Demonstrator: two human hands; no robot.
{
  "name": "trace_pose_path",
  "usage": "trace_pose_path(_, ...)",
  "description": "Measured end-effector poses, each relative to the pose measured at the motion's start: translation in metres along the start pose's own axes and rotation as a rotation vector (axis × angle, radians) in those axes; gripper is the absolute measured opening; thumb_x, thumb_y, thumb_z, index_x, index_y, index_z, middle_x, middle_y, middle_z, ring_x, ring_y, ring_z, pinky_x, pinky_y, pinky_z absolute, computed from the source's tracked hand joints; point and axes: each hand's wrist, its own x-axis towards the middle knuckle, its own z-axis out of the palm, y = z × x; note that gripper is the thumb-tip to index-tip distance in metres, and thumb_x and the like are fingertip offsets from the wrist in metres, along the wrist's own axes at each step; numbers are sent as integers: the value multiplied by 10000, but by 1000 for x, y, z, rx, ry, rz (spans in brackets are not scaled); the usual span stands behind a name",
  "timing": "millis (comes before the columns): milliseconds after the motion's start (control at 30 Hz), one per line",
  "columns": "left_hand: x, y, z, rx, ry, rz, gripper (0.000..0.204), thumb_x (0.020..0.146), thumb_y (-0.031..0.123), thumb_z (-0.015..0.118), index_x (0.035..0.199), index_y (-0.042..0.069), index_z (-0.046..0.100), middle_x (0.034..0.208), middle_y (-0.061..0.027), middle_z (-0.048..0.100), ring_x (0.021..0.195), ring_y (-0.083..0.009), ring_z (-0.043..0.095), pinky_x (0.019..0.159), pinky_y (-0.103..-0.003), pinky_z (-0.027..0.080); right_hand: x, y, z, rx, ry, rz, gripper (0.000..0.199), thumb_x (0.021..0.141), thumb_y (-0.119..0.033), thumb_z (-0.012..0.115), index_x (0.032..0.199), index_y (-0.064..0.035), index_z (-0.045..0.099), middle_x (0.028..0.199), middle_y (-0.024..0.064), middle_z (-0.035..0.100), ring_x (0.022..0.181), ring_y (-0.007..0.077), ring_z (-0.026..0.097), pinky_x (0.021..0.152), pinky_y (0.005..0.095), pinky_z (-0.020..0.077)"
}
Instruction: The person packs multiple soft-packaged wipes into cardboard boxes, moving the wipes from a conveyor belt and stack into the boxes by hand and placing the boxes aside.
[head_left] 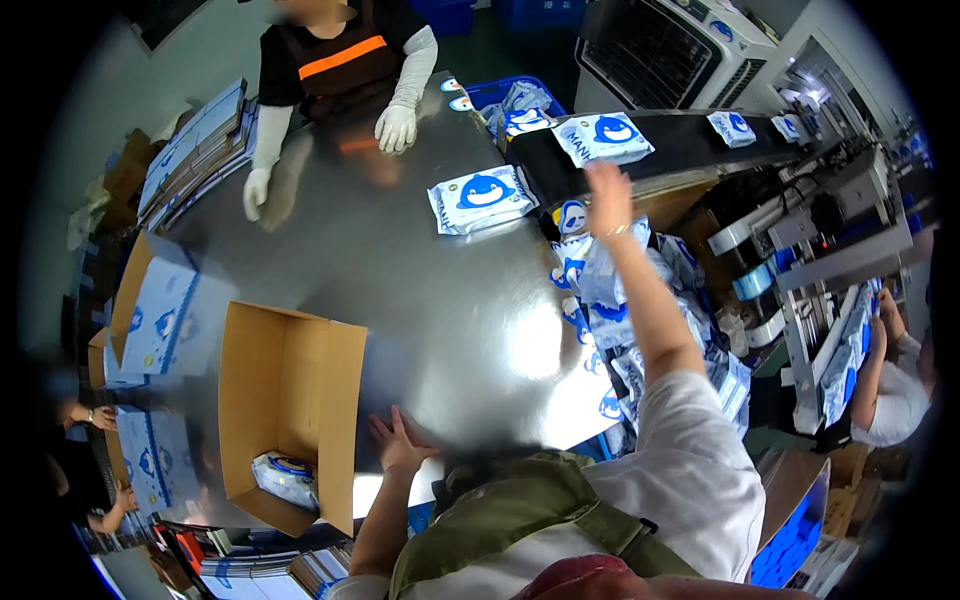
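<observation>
My right arm stretches out across the table to the conveyor's end. There my right hand (608, 198), slightly blurred, is open at the near edge of a plump white soft pack (604, 138) printed with a blue whale; whether it touches the pack I cannot tell. To its left, a similar white-and-blue pack (483, 200) lies flat on the metal table. My left hand (402, 440) rests on the tabletop with fingers spread, just right of an open cardboard carton (342, 420). One wrapped pack (286, 478) sits at the bottom of that carton.
The black conveyor belt (680, 140) carries more packs from the right. Below it is a bin of loose packs (610, 290). A gloved co-worker (395, 128) stands across the metal table (430, 300). Flattened cartons (195, 150) lean far left; other people's hands reach in at left and right.
</observation>
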Motion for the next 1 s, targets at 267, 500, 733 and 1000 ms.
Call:
trace_pose_path(267,4,4,1,-16,-10,-53,1290,494,493,840,1468,179,54,1461,-326,6,1374,-444,27,1105,-494,139,133,1,39,-105,-340,-151,823,624,-49,685,1359,-238,367,1381,73,403,1304,256,354,1084,526,189)
trace_pose_path(500,0,10,-17,-9,-53,-88,1293,482,480,851,1466,182,68,1464,-318,24,1375,-434,57,1099,-486,184,121,-145,61,169,-346,-207,625,618,-107,654,1214,-249,534,1247,25,513,1226,231,432,1037,622,195)
trace_pose_path(733,-8,-3,-4,-132,96,14,1187,531,402,849,1455,164,143,1468,-297,60,1380,-418,44,1111,-475,161,11,-197,-3,287,-567,-323,665,614,-80,636,1254,-209,511,1313,127,461,1231,309,416,1008,500,334)
trace_pose_path(1000,-65,-51,45,-624,213,148,669,687,238,744,1244,-16,473,1332,-249,410,1252,-363,383,1033,-388,336,-281,-241,-108,356,-337,-445,899,527,-150,788,1342,-187,410,1410,166,338,1320,343,297,1046,559,198)
